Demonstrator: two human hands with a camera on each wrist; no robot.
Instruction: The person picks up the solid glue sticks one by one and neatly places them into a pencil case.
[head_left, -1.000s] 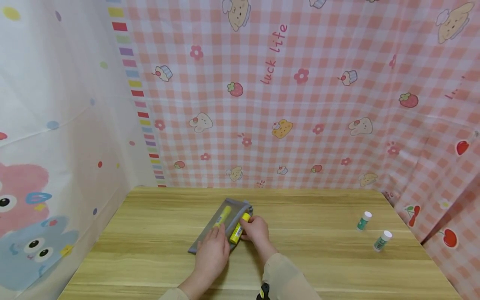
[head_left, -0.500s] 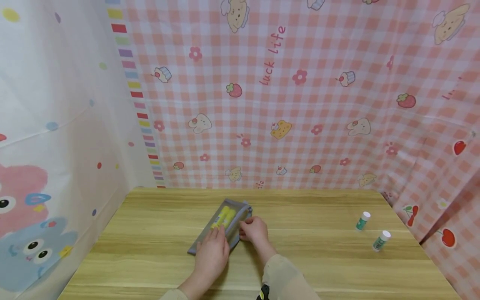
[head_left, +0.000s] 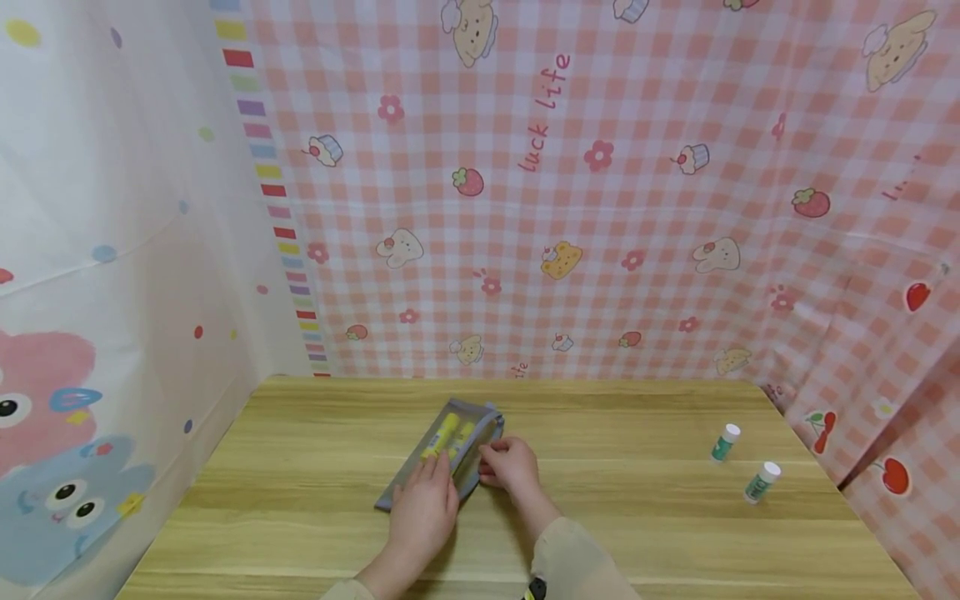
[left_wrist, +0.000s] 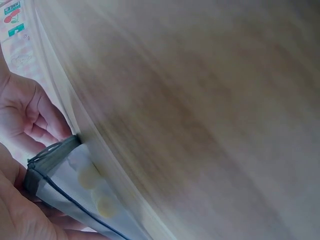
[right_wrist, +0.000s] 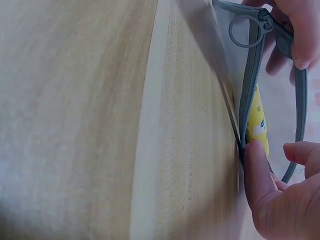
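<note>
A grey mesh zip pouch (head_left: 411,475) lies slanted on the table, unzipped along its right side. Through the mesh show two yellow glue sticks, one on the left (head_left: 441,435) and one nearer the opening (head_left: 461,435). My left hand (head_left: 424,507) lies over the pouch's near part, fingertips on the mesh, and grips the upper lip of the opening. At the lower lip is my right hand (head_left: 513,468); in the right wrist view its thumb presses on the zip edge (right_wrist: 247,95) beside a yellow glue stick (right_wrist: 257,122). A ring pull (right_wrist: 232,31) hangs from the zip.
Two white-capped glue sticks with green labels stand at the table's right, one farther back (head_left: 725,444) and one closer (head_left: 762,483). Patterned cloth (head_left: 585,200) hangs behind the wooden table (head_left: 615,533) and on both sides.
One second ago my right hand held a yellow glue stick at the opening; it now lies inside the pouch. Since half a second ago, it has shifted slightly apart from the other stick.
</note>
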